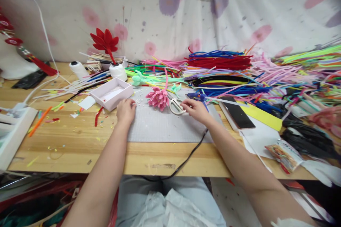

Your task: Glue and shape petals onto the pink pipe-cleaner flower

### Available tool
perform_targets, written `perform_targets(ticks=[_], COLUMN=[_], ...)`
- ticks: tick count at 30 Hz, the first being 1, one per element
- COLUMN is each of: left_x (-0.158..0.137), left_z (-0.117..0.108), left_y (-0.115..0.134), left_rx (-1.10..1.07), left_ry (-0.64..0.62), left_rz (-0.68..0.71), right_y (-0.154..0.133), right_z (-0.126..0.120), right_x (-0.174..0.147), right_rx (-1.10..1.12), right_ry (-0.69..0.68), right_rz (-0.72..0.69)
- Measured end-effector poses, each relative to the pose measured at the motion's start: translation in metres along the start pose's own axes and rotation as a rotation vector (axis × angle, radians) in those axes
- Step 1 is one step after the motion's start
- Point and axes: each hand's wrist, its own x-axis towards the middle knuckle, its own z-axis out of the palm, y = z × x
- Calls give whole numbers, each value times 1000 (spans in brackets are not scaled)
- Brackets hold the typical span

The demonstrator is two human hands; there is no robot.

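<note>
My left hand (125, 111) rests at the left edge of the grey cutting mat (167, 129), beside the pale box (108, 100). Its fingers are bent together at small white beads (139, 98); whether a bead is between them I cannot make out. My right hand (196, 110) has its thumb and fingers closed at the pale handle of a pair of scissors (177, 108) lying on the mat. Between both hands lies a pink flower (157, 98) of fuzzy petals, its stem pointing away from me. A blue glue gun (196, 96) lies just behind my right hand.
Bundles of coloured pipe cleaners (221, 62) fill the back and right. A red flower (104, 40) stands in a white thread spool (118, 72). A phone (237, 113), yellow card (262, 116) and snack packet (284, 156) lie right. A black cable (188, 161) crosses the table's front edge.
</note>
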Motion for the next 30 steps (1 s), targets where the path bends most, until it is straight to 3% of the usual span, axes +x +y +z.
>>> perform_targets(ticks=[6,10,13,16,23,30], left_x=[6,8,8,8,-1,-4], left_z=[9,13,13,9,4,-5], left_y=[-1,0,5,11,20,5], left_rx=[-16,0,17,-2,-182,-164], left_ry=[16,30,65,133,109,9], left_rz=[-8,-13,-41,-102,-73,-79], right_y=[7,26,42,50,52,63], right_z=[-52,-81,-87,-75,-34,-24], right_x=[-16,-19,-15,-7,7,1], right_rx=[141,-55,-306,-409,-349,-162], right_ry=[-379,-489,-243,-16,125,287], right_rz=[238,316,311,338,367,397])
